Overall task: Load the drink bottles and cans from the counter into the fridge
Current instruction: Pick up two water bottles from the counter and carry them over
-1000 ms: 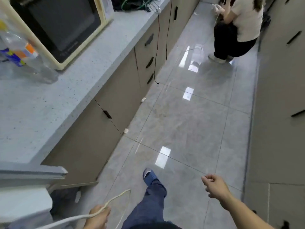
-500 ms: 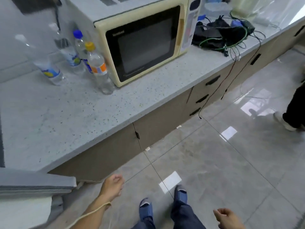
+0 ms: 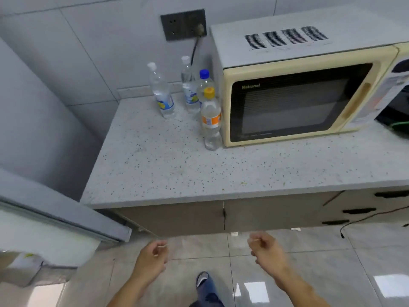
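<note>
Several clear drink bottles stand upright at the back of the speckled counter (image 3: 177, 169), just left of the microwave. One white-capped bottle (image 3: 162, 96) is furthest left, another white-capped bottle (image 3: 189, 89) and a blue-capped bottle (image 3: 204, 82) stand behind, and an orange-capped bottle (image 3: 211, 120) with an orange label is nearest. My left hand (image 3: 152, 255) and my right hand (image 3: 265, 249) hang below the counter's front edge over the floor, fingers loosely curled, holding nothing. The fridge's open door (image 3: 55, 220) juts in at the lower left.
A cream microwave (image 3: 298, 96) fills the counter's right side, plugged into a dark wall socket (image 3: 183, 24). Dark items with a green cable (image 3: 396, 122) lie at the far right. Cabinet drawers (image 3: 358, 211) with a trailing cord sit under the counter.
My view has swung from the floor round to face the counter and bottles. Both hands have come forward and up, side by side below the counter edge.
</note>
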The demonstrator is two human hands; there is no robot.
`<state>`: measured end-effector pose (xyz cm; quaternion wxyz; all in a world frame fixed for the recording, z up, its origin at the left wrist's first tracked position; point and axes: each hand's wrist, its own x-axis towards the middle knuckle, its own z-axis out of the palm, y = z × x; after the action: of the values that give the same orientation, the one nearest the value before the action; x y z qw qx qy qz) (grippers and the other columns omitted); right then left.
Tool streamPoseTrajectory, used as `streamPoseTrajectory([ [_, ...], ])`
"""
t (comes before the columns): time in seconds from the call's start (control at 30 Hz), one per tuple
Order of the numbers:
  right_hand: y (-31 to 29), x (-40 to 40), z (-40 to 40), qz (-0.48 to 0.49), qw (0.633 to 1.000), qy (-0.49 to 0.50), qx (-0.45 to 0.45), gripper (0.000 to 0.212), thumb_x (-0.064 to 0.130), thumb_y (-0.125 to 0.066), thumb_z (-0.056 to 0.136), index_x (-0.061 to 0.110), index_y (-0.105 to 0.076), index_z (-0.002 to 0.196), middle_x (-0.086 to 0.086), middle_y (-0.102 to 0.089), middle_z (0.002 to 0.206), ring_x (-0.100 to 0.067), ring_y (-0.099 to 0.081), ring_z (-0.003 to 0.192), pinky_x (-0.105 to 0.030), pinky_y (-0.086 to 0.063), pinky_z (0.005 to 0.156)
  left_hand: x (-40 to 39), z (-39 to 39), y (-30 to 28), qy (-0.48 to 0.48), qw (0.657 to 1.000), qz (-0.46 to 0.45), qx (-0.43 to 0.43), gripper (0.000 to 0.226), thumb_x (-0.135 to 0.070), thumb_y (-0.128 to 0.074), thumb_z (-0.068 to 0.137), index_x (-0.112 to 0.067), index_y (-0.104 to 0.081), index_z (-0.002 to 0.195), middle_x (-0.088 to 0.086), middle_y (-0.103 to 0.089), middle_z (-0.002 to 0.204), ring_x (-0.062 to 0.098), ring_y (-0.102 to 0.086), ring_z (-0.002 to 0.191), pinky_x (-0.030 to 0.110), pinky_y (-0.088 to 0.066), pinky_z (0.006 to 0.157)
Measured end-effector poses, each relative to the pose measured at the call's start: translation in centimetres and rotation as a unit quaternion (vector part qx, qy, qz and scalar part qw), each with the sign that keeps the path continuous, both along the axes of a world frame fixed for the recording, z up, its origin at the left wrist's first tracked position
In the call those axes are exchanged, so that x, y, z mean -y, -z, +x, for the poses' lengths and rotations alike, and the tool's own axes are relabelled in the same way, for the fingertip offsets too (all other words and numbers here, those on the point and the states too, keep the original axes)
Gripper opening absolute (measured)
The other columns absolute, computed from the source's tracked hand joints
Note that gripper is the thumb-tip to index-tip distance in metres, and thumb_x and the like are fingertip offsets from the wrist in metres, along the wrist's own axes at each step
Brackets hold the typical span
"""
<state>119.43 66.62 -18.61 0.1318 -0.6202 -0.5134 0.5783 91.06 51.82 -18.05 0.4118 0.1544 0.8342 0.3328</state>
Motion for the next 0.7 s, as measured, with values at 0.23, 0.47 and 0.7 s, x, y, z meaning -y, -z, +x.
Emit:
streamPoseTrajectory([
  [0.23, -12.1, -10.5, -15.9, 0.203, 0.955, -0.184, -0.111, 0.019, 0.033, -0.064, 0.094, 0.029, -0.062, 0.113, 0.012, -0.065, 0.094, 0.006, -0.06, 0.083, -0.006, -0.047, 0.064, -12.8, -5.1, -8.1, -0.076, 0.976, 0.186, -0.082, 0.018, -0.033, -0.06, 0.094, -0.035, -0.063, 0.113, -0.004, -0.068, 0.102, 0.013, -0.068, 0.089, 0.024, -0.059, 0.066],
  [0.47, -24.7, -20.9, -29.0, 0.364, 0.9, -0.185, -0.155, 0.021, 0.024, -0.065, 0.092, 0.022, -0.064, 0.112, 0.011, -0.065, 0.095, 0.002, -0.058, 0.07, -0.011, -0.049, 0.071, -28.0, -12.1, -15.6, -0.212, 0.926, 0.306, -0.068, 0.022, -0.026, -0.059, 0.091, -0.037, -0.059, 0.11, 0.003, -0.065, 0.119, 0.023, -0.065, 0.103, 0.039, -0.059, 0.083],
  [0.7, -30.4, -33.3, -35.9, 0.424, 0.862, -0.27, 0.069, 0.043, 0.029, -0.06, 0.094, 0.018, -0.054, 0.135, -0.005, -0.059, 0.133, -0.022, -0.057, 0.12, -0.03, -0.044, 0.095, -38.8, -18.0, -19.9, -0.152, 0.934, 0.254, -0.202, 0.051, -0.03, -0.066, 0.088, -0.027, -0.046, 0.135, 0.003, -0.052, 0.132, 0.023, -0.058, 0.109, 0.032, -0.05, 0.085],
])
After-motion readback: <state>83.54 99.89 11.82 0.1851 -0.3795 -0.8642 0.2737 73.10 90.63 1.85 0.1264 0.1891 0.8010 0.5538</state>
